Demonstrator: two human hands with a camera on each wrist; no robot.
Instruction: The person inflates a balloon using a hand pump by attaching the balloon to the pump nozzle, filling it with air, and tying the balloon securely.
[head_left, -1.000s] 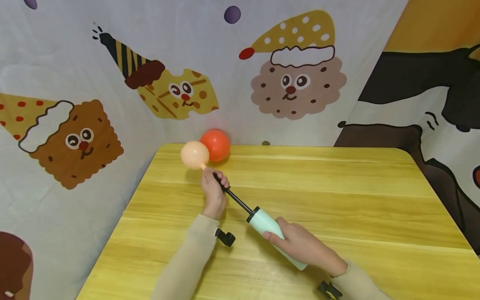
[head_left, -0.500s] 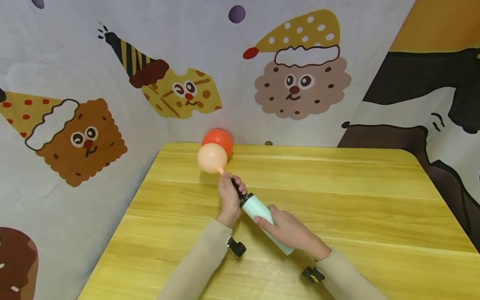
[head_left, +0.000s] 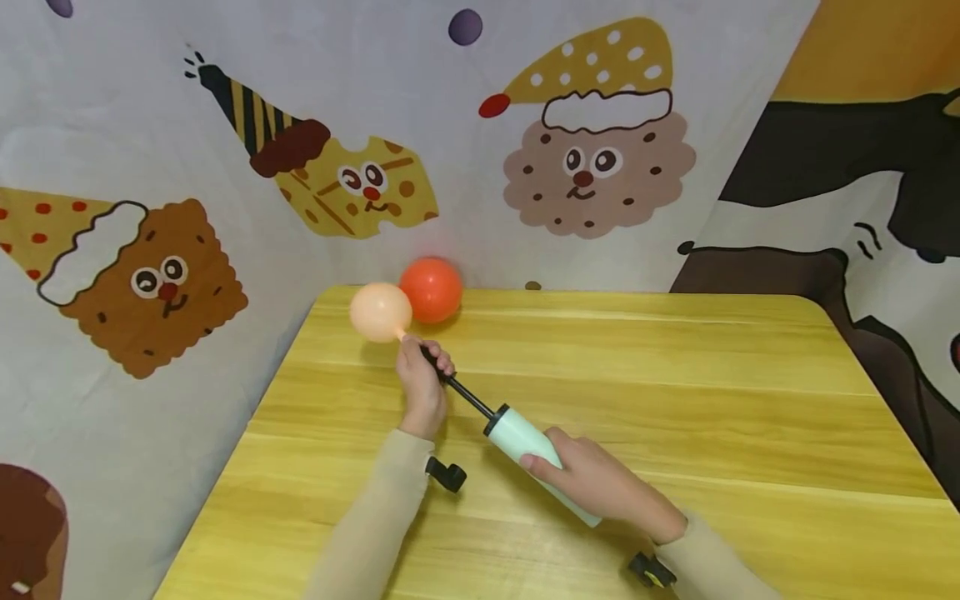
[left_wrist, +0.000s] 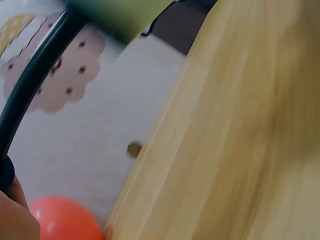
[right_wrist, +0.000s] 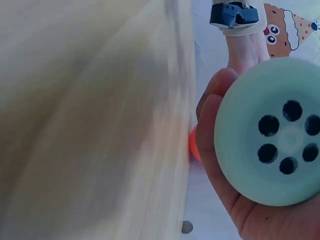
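A peach balloon (head_left: 381, 312), partly inflated, sits on the tip of a balloon pump (head_left: 525, 437). My left hand (head_left: 422, 383) grips the pump's black front end, its thumb and fingers right at the balloon's neck. Farther down, my right hand (head_left: 592, 475) holds the mint-green barrel. A length of black rod (head_left: 472, 396) shows between the two hands. The right wrist view looks at the barrel's round end (right_wrist: 291, 142), pierced by several dark holes, with fingers wrapped around it. In the left wrist view, the rod (left_wrist: 37, 72) runs up to the blurred barrel.
At the back edge of the wooden table (head_left: 675, 375) lies an inflated red balloon (head_left: 432, 290), just right of the peach one. Behind it hangs a white cloth backdrop (head_left: 465, 167) printed with cartoon snacks; more printed cloth borders the left and right sides.
The barrel slid up against my left hand, hiding the rod, then drew back so the rod shows again. The peach balloon looks slightly bigger and moved right, then back left.
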